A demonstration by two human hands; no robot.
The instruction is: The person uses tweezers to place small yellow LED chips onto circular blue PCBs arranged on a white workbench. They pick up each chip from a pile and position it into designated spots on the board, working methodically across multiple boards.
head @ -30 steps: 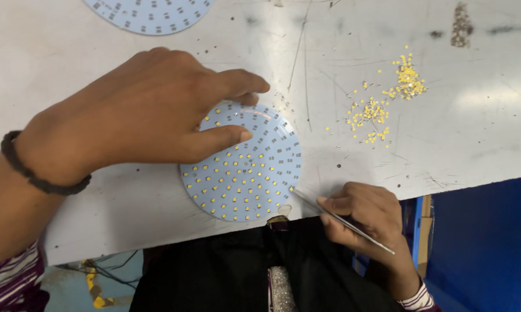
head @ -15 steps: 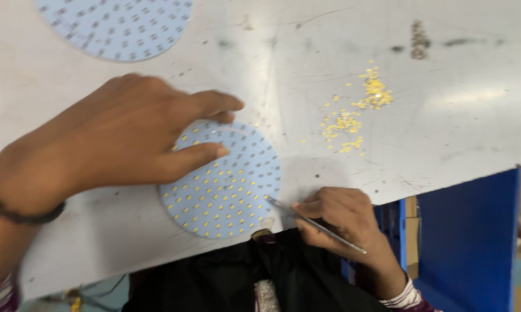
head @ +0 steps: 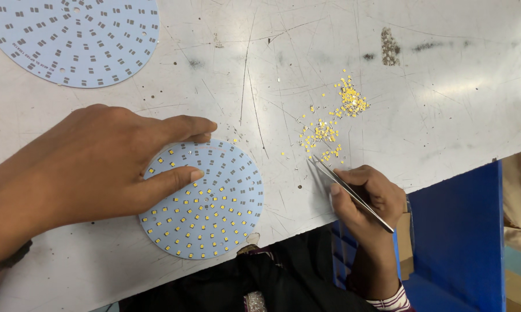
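My left hand (head: 93, 164) lies flat on a round pale-blue circuit board (head: 214, 208) near the table's front edge, with the thumb resting on its top. Many small yellow chips sit on the board's lower part; its upper part shows bare pads. My right hand (head: 367, 193) grips metal tweezers (head: 350, 190), whose tips reach the near edge of a scattered pile of small yellow chips (head: 329, 124) on the white table (head: 445, 86). Whether the tips pinch a chip is too small to see.
A second round board (head: 73, 37) with bare pads lies at the table's far left. A dark smudge (head: 390, 46) marks the scratched tabletop at the back right. A blue panel (head: 456, 231) stands below the table's front edge on the right.
My right hand has moved the tweezers from the board's right edge over to the pile of yellow chips. The left hand stays on the board.
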